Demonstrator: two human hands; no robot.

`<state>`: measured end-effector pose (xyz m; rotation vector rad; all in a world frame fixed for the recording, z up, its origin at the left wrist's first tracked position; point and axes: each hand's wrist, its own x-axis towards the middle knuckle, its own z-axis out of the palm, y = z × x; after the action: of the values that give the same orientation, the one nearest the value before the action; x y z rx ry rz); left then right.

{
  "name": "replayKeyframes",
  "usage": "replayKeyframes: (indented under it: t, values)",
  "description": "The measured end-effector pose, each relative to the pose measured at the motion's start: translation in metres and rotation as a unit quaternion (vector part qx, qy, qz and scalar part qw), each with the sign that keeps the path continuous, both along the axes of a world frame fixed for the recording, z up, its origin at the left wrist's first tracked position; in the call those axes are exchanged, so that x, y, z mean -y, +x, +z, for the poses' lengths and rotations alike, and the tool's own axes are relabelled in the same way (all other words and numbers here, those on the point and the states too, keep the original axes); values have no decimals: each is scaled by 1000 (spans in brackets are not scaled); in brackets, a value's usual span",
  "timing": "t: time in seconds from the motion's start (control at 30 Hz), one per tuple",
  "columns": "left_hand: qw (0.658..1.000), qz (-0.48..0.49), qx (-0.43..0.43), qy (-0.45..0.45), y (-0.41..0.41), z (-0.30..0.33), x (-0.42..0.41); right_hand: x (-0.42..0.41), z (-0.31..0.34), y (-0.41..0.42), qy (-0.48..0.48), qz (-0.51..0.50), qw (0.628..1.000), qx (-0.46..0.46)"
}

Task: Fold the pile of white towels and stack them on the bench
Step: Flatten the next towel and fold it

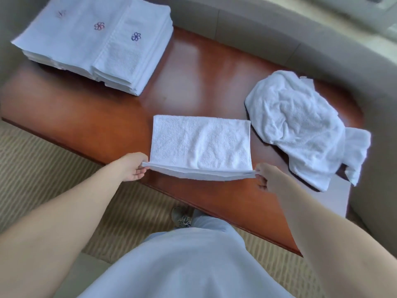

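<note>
Towel in hand: we hold a half-folded white towel [200, 145] flat on the wooden bench [189, 67], between the folded stack [96, 44] and the crumpled pile [300, 125].
Left hand [134, 166]: pinches the near left corner, its other fingers loosely open.
Right hand [267, 178]: fingers curled, pinching the near right corner.
Technique: we judge it best to keep the near edge taut, match corners, then smooth before the next fold.
Markings: embroidered flower motifs [135, 36] on the stack; no legible writing.
</note>
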<state>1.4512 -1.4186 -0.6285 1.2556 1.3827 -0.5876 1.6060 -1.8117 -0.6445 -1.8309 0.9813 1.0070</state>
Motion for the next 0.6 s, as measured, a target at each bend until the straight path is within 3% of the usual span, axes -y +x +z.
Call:
replayKeyframes:
  t: [0.07, 0.17, 0.33, 0.47, 0.6]
  values:
    - [997, 42, 68, -5, 38, 38, -14, -22, 40, 37, 51, -74, 993, 82]
    - [970, 122, 210, -4, 95, 108, -34, -50, 114, 93, 182, -166, 946, 210]
    - [913, 165, 372, 23, 139, 215, -49, -70, 225, 132, 269, -140, 877, 373]
    - [894, 140, 421, 69, 128, 245, -48, -62, 250, 121, 262, -121, 855, 431]
    - [912, 97, 385, 102, 101, 201, -35, -44, 202, 89, 198, -70, 877, 432]
